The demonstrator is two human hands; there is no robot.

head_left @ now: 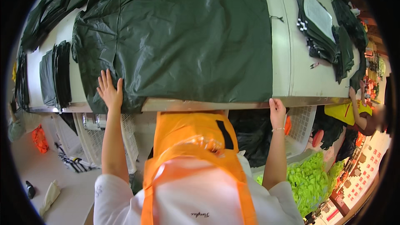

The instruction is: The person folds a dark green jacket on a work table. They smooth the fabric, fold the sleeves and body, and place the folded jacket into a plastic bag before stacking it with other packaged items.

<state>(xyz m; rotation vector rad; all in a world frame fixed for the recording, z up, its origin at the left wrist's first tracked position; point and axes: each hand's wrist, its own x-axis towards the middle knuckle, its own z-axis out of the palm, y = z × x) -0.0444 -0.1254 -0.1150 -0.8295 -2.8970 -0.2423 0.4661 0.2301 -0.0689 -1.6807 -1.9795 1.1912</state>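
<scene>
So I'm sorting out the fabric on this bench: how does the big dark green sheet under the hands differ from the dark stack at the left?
The big green sheet lies spread in one wide layer; the folded stack is narrow and many-layered. The sheet overhangs the table front edge, while the stack sits back on top. The left hand presses the sheet and the right hand is at its corner; neither touches the stack. Both look like the same dark, glossy material.

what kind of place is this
Likely a garment or bag-making workshop: a large dark green sheet spread on a long work table, folded dark stacks, and white plastic crates underneath.
</scene>
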